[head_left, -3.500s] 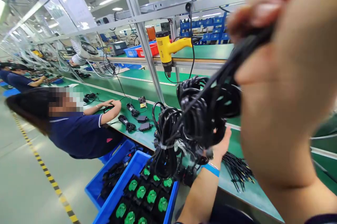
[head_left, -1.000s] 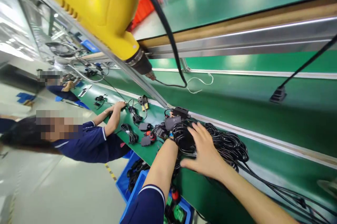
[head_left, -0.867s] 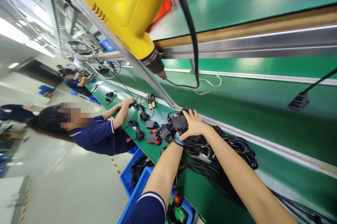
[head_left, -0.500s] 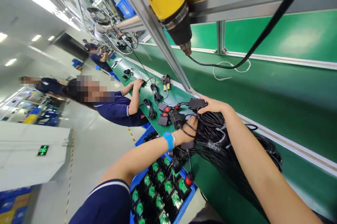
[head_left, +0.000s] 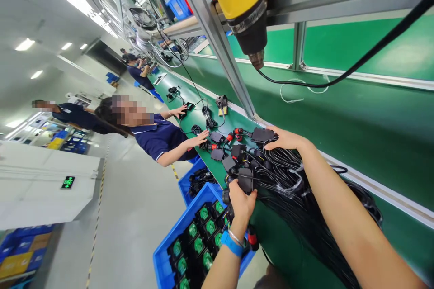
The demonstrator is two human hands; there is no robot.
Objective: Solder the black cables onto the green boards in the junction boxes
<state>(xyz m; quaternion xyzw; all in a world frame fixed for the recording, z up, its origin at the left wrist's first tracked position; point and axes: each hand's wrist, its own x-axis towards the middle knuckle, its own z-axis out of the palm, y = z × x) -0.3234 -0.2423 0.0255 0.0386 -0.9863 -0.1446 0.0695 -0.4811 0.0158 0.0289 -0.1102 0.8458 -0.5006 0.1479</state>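
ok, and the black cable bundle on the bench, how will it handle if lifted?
Probably floppy: the black cable bundle lies in loose loops and long strands. Likely heavier toward the end where black boxes cluster near the left hand. May snag, since strands overlap closely, though clear plastic wrap seems to gather some loops.

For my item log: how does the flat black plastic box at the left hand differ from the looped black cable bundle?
The box is flat and straight-edged; the bundle is many curving strands. The box is smaller; the bundle spreads far along the bench. The left hand touches the box; the right forearm passes over the bundle. Both are black.
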